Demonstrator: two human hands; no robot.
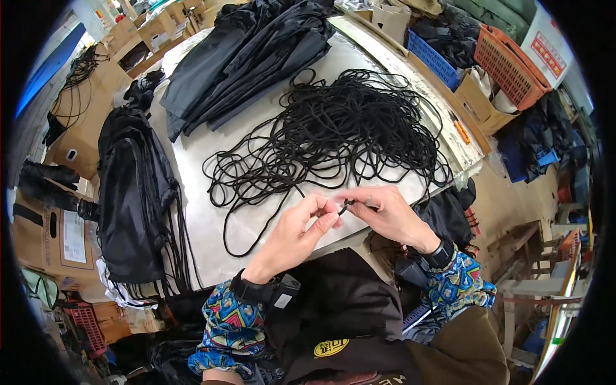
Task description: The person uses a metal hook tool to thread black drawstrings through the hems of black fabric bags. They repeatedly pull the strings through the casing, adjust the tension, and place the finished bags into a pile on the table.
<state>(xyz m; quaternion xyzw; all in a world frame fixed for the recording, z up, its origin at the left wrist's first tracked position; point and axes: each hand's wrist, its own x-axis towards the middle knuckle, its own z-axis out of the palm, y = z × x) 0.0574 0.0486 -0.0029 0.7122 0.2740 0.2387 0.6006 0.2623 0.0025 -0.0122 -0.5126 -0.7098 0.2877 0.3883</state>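
black cord (345,206) shows as a short, bent piece between the person's two hands, just above the near edge of the pale table (202,221). the left hand (294,231) has its thumb and forefinger closed on the lower end of it; the right hand (398,218) pinches the upper end, where the cord looks doubled or knotted, though it is too small to tell which. the fingertips of both hands nearly meet.

beyond them a big loose tangle of cord (366,122) spreads over the table, its loops trailing left and one long curve running down near the left wrist. whether the held piece joins that heap cannot be told.

dark folded cloth (250,64) lies at the far side of the table, and a stack of black fabric pieces (131,192) with cords dangling from it lies along the left edge. an orange-handled tool (460,130) rests at the right. past that edge stand a blue basket (433,61), an orange basket (510,67) and a cardboard box (484,106).
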